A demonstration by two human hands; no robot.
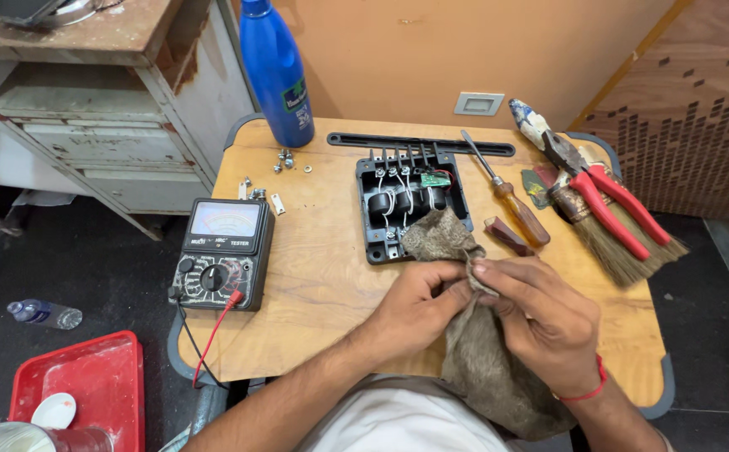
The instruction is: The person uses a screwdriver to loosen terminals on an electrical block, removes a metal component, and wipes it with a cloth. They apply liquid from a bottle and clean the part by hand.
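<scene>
Both hands grip a brown-grey cloth (477, 360) at the near edge of a small wooden table (322, 276). My left hand (419, 301) pinches the cloth from the left; my right hand (540, 322), with a red thread on the wrist, pinches it from the right. The cloth's upper end (438, 236) lies over the near right corner of an open black electrical unit (389, 201) with black coils, white wires and a small green board inside.
An analog multimeter (222, 251) with a red lead lies on the left. A blue bottle (276, 71) stands at the back, loose screws (285, 159) near it. A wooden-handled screwdriver (507, 192), red-handled pliers (607, 197) and a brush (624, 243) lie on the right. A red tray (88, 377) sits on the floor.
</scene>
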